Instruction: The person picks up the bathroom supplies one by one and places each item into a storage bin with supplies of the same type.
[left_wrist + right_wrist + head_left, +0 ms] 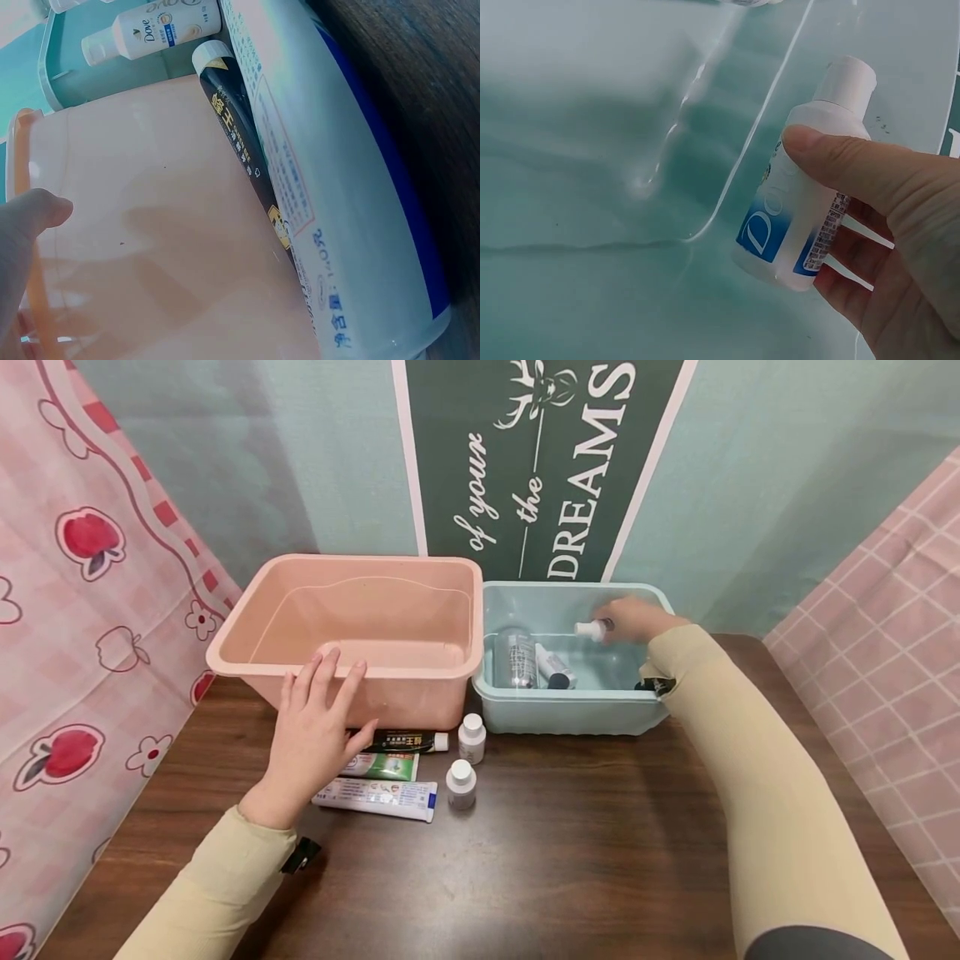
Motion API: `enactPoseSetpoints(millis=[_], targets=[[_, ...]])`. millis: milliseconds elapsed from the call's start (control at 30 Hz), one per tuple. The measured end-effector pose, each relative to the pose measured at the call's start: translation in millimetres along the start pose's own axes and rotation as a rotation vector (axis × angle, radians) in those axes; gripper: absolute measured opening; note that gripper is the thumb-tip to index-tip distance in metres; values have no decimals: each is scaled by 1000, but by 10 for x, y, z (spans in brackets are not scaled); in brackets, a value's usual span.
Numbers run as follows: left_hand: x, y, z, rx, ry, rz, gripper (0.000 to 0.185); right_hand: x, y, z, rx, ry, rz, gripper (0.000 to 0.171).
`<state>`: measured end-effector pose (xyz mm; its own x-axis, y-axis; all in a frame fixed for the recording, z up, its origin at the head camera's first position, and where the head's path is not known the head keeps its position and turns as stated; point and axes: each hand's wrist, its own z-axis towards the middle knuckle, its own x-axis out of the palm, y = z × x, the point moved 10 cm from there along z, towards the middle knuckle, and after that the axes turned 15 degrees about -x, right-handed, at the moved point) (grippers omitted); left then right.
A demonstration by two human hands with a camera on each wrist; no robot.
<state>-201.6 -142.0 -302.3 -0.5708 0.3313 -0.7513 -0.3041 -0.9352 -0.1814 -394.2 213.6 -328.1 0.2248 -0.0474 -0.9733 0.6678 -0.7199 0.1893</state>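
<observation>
Two bottles (517,662) lie binned, three toothpaste tubes (378,799) outside at seven o'clock, right hand (636,618) gripping a Dove bottle (778,214), left hand (307,727) outspread.

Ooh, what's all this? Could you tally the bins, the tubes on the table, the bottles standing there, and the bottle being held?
Bins: 2, pink bin and blue bin
Tubes: 3, black tube, green tube, white tube
Standing bottles: 2, rear bottle, front bottle
Held bottle: 1
Total: 8
</observation>
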Motion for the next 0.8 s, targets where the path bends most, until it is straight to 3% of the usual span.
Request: enactPoseSetpoints(millis=[800], targets=[[-7,-13,8,-2,-7,7,75,105,-68,-7,59,30,31,12]])
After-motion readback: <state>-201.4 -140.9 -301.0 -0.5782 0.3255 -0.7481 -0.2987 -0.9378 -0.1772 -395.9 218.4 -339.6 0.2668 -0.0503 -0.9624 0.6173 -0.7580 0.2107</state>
